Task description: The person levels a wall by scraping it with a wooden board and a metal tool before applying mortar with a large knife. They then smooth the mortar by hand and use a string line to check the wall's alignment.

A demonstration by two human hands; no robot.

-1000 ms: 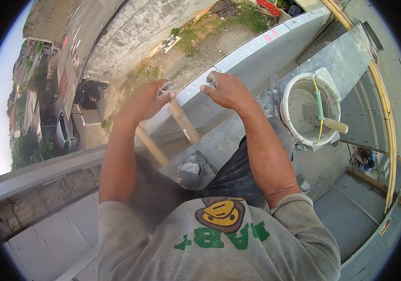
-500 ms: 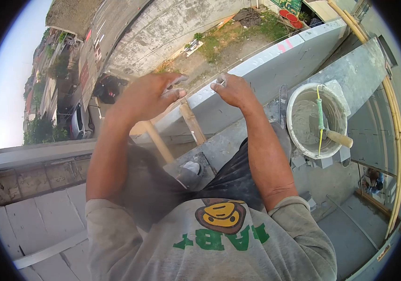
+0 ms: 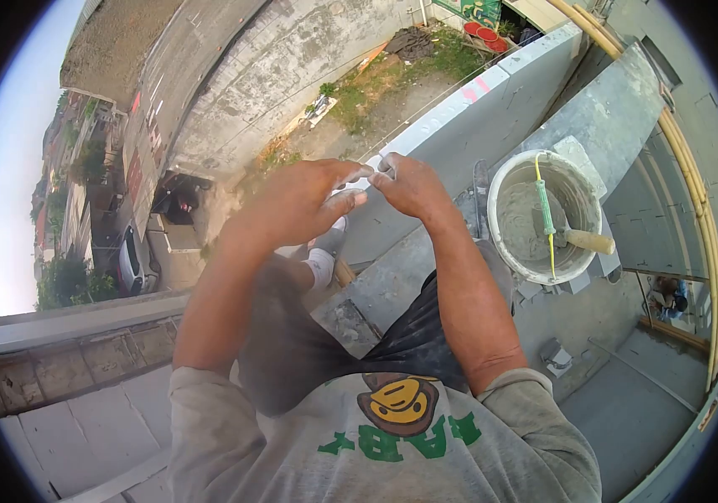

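My left hand (image 3: pixel 318 199), dusted with grey powder, is held above the pale block wall (image 3: pixel 426 126), its thumb and fingers apart with a gap between them. Close beside it, my right hand (image 3: pixel 412 186) has its fingers curled in toward the thumb. Whatever sits in that pinch is too small to make out. A thin string (image 3: pixel 445 99) runs along the wall's top edge toward my hands. To the right of my right forearm stands a bucket (image 3: pixel 503 243) of grey mortar, with a wooden-handled trowel (image 3: pixel 589 241) and a green-gripped bail across it.
A grey, mortar-stained plank (image 3: pixel 614 105) lies behind the bucket. Bamboo poles (image 3: pixel 694 180) rise at the right. My shoe (image 3: pixel 329 239) with a white sock is by the wall. Far below are a yard (image 3: pixel 375 101) and a parked car (image 3: pixel 131 267); another person (image 3: pixel 669 293) is lower right.
My hands have come closer together, the left one moving toward the right. My left foot has moved forward to the wall. The whole view has shifted slightly.
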